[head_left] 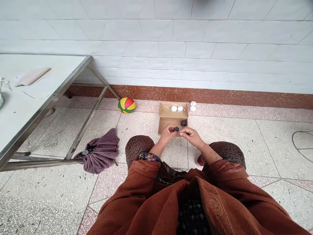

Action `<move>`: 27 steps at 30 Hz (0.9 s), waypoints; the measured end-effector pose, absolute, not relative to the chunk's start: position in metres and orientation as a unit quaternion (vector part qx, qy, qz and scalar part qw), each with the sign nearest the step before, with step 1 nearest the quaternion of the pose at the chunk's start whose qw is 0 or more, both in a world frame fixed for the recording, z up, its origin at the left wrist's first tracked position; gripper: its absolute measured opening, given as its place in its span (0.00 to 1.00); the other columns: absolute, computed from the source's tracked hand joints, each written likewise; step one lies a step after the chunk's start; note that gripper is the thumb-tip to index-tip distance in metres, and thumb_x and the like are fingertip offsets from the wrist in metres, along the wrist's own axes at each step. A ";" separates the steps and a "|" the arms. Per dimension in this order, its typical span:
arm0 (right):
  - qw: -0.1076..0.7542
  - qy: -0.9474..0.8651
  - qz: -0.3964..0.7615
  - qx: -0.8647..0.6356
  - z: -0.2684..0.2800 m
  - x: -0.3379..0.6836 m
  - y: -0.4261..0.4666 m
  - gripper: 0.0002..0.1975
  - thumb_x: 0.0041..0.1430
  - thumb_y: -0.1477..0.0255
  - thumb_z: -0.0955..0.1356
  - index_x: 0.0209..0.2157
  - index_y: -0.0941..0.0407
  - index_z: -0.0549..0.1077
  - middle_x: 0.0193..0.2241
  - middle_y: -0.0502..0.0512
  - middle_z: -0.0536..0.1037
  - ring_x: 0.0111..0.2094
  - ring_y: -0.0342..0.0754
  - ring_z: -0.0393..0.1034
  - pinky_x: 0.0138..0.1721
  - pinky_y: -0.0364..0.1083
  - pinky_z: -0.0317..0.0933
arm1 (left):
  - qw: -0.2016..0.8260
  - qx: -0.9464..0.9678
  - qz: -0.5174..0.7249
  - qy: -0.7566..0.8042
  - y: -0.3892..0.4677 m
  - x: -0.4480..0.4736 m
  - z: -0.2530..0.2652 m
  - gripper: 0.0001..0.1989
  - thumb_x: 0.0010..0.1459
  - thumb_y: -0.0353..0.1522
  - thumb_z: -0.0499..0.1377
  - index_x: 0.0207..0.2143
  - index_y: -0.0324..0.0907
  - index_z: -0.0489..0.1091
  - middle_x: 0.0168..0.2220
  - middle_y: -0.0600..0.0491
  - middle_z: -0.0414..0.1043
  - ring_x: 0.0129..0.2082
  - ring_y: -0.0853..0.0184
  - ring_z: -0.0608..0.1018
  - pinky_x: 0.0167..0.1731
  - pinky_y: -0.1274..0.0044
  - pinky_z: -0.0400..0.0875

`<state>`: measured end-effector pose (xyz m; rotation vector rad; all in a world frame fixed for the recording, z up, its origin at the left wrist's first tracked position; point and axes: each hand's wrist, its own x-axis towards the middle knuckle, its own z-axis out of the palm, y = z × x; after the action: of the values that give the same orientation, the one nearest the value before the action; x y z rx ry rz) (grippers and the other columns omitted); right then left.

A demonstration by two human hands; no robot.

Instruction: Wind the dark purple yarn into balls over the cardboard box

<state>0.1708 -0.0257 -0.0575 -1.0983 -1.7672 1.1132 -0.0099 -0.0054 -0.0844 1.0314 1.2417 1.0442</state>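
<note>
My left hand (168,133) is closed around a small dark ball of yarn (175,129) just over the near edge of an open cardboard box (162,122). Close beside it, my right hand (193,136) pinches what looks like a thin dark strand coming from that ball. A second dark yarn ball (183,123) lies inside the box at its right side. Two white balls (174,108) with loose white cord rest on the box's raised lid (166,113). To the right of the lid, more white balls (193,106) sit on the floor.
A metal-framed table (73,73) stands at the left. Near its leg lies a red, yellow and green ball (126,105), and a folded purple umbrella (102,151) leans by the lower rail. A tiled wall (220,68) runs behind the box. A thin metal ring frame (297,143) shows at far right.
</note>
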 end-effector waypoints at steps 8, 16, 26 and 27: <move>0.441 -0.579 0.446 -0.521 -0.070 0.174 -0.009 0.16 0.57 0.54 0.69 0.30 0.53 0.73 0.26 0.50 0.72 0.29 0.46 0.64 0.33 0.46 0.61 | 0.679 0.485 0.380 0.399 -0.019 -0.005 -0.076 0.23 0.40 0.30 0.71 0.41 0.40 0.70 0.34 0.54 0.74 0.33 0.70 0.74 0.38 0.76 0.66; 0.368 -0.631 0.427 -0.534 -0.089 0.166 -0.014 0.12 0.56 0.60 0.68 0.26 0.53 0.70 0.24 0.49 0.69 0.28 0.46 0.62 0.33 0.46 0.59 | 0.654 0.411 0.451 0.447 -0.010 -0.007 -0.079 0.20 0.41 0.34 0.71 0.37 0.41 0.69 0.35 0.54 0.74 0.34 0.70 0.74 0.40 0.75 0.67; 0.364 -0.691 0.460 -0.422 -0.060 0.169 -0.025 0.13 0.60 0.58 0.70 0.31 0.53 0.77 0.28 0.52 0.73 0.29 0.47 0.65 0.34 0.47 0.61 | 0.563 0.453 0.452 0.523 -0.004 -0.008 -0.087 0.16 0.39 0.28 0.69 0.32 0.41 0.69 0.31 0.56 0.73 0.31 0.71 0.73 0.38 0.75 0.68; 0.378 -0.680 0.460 -0.429 -0.058 0.171 -0.023 0.14 0.59 0.57 0.71 0.32 0.53 0.77 0.28 0.52 0.74 0.29 0.47 0.65 0.35 0.47 0.61 | 0.566 0.460 0.444 0.520 -0.005 -0.007 -0.086 0.16 0.39 0.28 0.69 0.31 0.41 0.68 0.30 0.56 0.73 0.30 0.72 0.73 0.37 0.76 0.67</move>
<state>0.1706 -0.0232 -0.0575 -1.0958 -1.7373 1.1754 -0.0072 -0.0051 -0.0860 1.0827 1.2233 1.0449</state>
